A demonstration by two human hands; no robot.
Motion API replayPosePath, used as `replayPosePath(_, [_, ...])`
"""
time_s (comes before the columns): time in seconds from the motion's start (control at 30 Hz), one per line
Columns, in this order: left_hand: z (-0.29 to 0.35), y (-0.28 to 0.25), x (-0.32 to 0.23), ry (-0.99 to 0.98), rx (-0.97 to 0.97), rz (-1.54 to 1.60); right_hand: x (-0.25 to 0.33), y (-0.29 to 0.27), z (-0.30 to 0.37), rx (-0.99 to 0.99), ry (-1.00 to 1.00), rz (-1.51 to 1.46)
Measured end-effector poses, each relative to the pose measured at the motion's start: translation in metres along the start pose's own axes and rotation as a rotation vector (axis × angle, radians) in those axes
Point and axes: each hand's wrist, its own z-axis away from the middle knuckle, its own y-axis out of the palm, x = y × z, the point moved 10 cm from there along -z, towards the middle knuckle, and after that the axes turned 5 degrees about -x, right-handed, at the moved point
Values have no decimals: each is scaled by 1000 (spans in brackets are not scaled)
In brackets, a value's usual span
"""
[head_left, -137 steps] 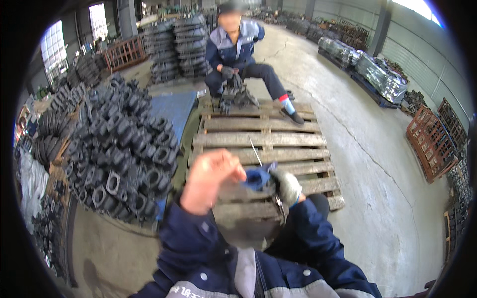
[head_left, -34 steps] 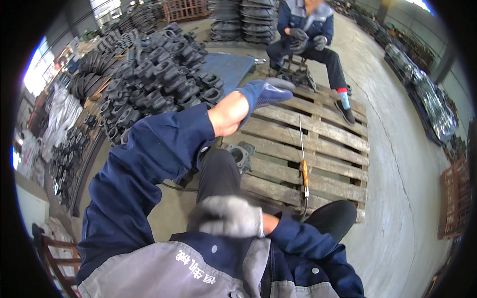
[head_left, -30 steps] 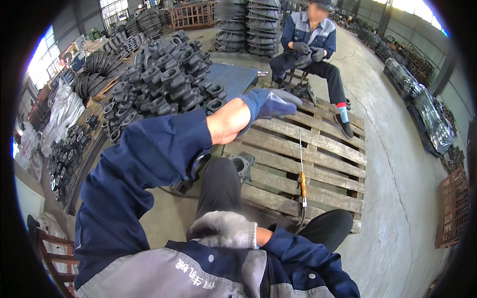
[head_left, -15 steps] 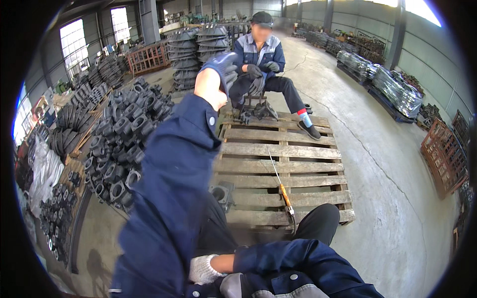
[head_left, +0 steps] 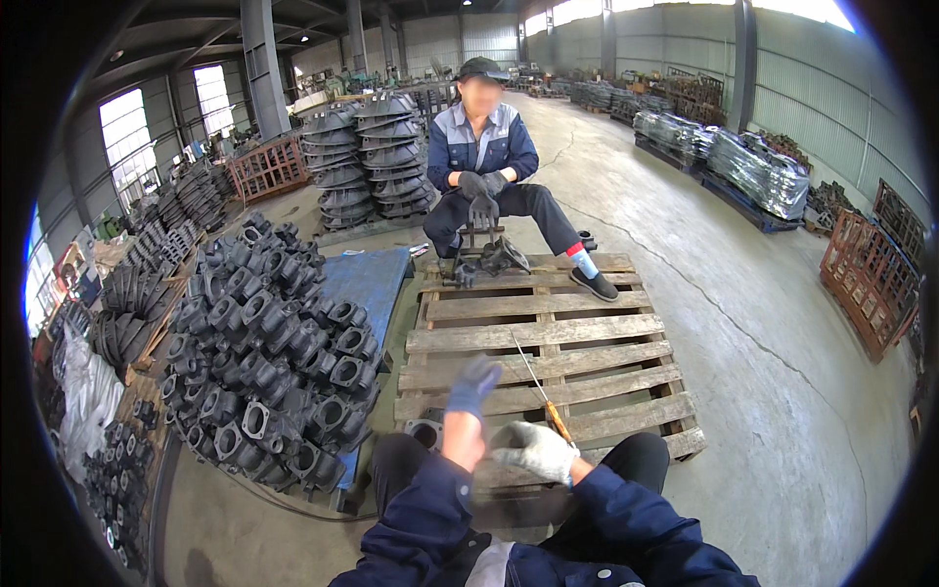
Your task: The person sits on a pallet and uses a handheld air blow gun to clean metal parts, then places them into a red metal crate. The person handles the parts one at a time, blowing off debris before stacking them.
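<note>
My left hand [head_left: 474,383], in a dark blue-grey glove, is raised over the near part of the wooden pallet [head_left: 528,339]; motion smears its fingers. Just right of it is my right hand [head_left: 540,450] in a white knit glove, fingers apart and pointing left, with nothing visible in them. Close beyond the right hand, a thin metal rod tool with an orange handle [head_left: 558,421] lies across the slats. Beside my left knee sits a dark metal casting [head_left: 424,431], partly hidden by my left arm.
A co-worker [head_left: 481,161] in dark gloves sits at the pallet's far end, hands together, behind some dark metal parts [head_left: 489,259]. At left, a heap of castings [head_left: 264,342] rests on a blue platform [head_left: 367,284]. Wrapped stacks [head_left: 753,171] and a rusty crate [head_left: 866,279] line the right.
My left arm has come down and back from its outstretched position. My right hand has risen from my lap to beside it. The view has shifted, showing more of the heap.
</note>
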Motion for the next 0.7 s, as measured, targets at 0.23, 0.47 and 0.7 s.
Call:
replayPosePath(0.23, [4,-54,96,-43,-152,-351,-73,25,-19,-109,200,149])
replayPosePath(0.47, [10,-81,179,-344,-159,-226,-102,52,-26,-84,307,348])
replayPosePath(0.7, [16,-80,172,-167,-265,-226,-123,62,-33,-48,396,458])
